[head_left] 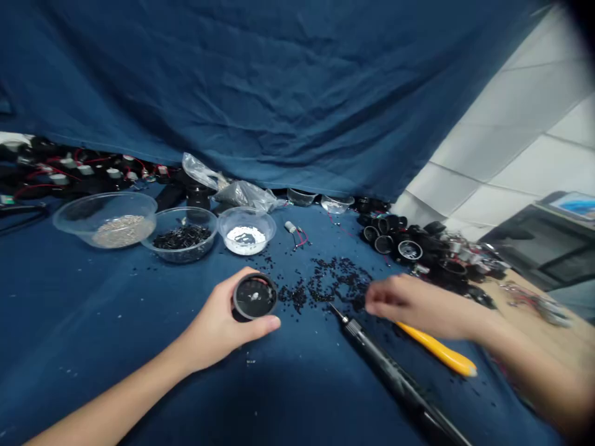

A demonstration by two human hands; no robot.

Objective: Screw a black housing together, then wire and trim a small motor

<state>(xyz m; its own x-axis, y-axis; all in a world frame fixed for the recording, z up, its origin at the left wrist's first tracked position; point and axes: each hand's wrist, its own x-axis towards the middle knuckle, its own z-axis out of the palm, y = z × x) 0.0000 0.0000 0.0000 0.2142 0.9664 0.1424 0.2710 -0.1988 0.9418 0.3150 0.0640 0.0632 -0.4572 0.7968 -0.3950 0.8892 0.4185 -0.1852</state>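
Note:
My left hand (223,322) is wrapped round a black round cup-shaped part (255,296), its open top facing up and a small pale spot inside. To the right, my right hand (395,300) hangs blurred over the right edge of the scattered small black pieces (332,279), fingers curled together; whatever is between its fingertips cannot be made out. Beneath that hand lies a yellow-handled tool (439,352). A black electric screwdriver (390,365) rests on the blue cloth between the hands, its tip pointing to the black pieces.
Three clear bowls stand at the left back, holding silvery pieces (106,214), black pieces (180,251) and white material (246,232). A small motor (290,227) with wires lies behind the scattered pieces. Black housings (409,249) are piled at the right; a blue curtain (288,93) hangs behind.

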